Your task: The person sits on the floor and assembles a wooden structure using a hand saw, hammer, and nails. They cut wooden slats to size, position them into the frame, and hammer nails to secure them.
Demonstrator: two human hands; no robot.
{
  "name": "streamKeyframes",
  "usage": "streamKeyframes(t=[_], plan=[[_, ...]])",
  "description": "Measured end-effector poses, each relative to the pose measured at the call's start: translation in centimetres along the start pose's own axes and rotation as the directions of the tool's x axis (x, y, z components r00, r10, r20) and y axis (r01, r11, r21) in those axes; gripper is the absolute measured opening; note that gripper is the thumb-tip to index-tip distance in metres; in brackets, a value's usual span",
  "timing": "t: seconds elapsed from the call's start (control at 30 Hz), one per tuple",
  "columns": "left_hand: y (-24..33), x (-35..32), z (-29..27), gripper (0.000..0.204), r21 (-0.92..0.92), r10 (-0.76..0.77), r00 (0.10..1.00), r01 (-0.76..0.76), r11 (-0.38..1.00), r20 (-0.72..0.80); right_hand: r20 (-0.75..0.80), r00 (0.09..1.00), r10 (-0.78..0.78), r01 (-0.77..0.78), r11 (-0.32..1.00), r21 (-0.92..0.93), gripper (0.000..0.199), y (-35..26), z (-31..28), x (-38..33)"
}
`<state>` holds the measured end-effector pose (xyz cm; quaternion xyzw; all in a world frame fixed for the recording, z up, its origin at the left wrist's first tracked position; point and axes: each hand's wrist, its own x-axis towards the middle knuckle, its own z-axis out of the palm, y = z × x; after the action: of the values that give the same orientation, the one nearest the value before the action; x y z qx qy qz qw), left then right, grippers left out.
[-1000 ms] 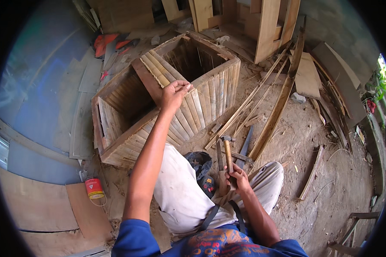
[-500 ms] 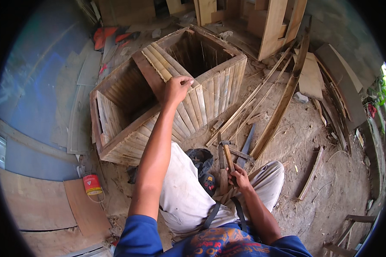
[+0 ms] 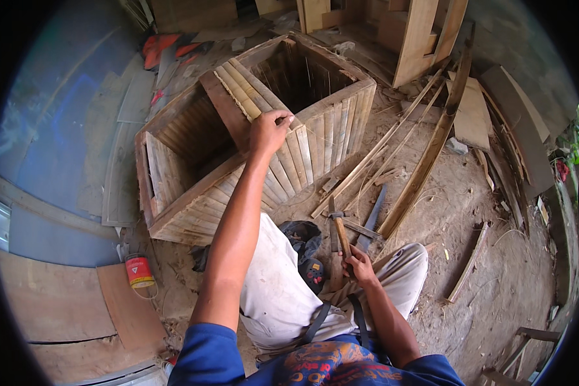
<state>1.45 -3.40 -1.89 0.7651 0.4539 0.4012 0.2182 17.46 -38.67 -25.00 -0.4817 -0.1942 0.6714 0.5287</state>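
My left hand (image 3: 270,132) rests on the near end of the crossbeam of a large wooden box (image 3: 334,132) faced with bamboo slats. Its thumb and fingers are pinched together; whatever they hold is too small to make out. Under and beyond that hand, yellowish bamboo strips (image 3: 239,87) lie side by side along the beam, between two open compartments. Low over my lap, my right hand (image 3: 359,265) grips the wooden handle of a hammer (image 3: 343,237), its head pointing away from me. A saw blade (image 3: 374,212) lies on the ground just past the hammer.
Long split bamboo pieces (image 3: 424,164) lie on the dirt floor to the right, with boards (image 3: 473,119) behind them. A black plastic bag (image 3: 302,239) sits by my knee. At left are a red and yellow can (image 3: 139,271) and plywood sheets (image 3: 51,302).
Both hands keep nearly the same place and grip. The view has shifted slightly, and the hammer stays low in my right hand.
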Motion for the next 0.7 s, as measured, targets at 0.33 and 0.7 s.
streamKeyframes(t=[0.33, 0.7], plan=[[-0.1, 0.1, 0.2, 0.018, 0.025, 0.005, 1.000, -0.004, 1.000, -0.006, 0.004, 1.000, 0.008, -0.008, 0.999, -0.043, 0.034, 0.0, -0.2, 0.3], [0.0, -0.3, 0.3, 0.018, 0.101, 0.066, 0.998, -0.065, 0.993, -0.010, -0.051, 0.997, -0.053, 0.048, 0.993, -0.111, 0.034, 0.0, 0.7, 0.0]])
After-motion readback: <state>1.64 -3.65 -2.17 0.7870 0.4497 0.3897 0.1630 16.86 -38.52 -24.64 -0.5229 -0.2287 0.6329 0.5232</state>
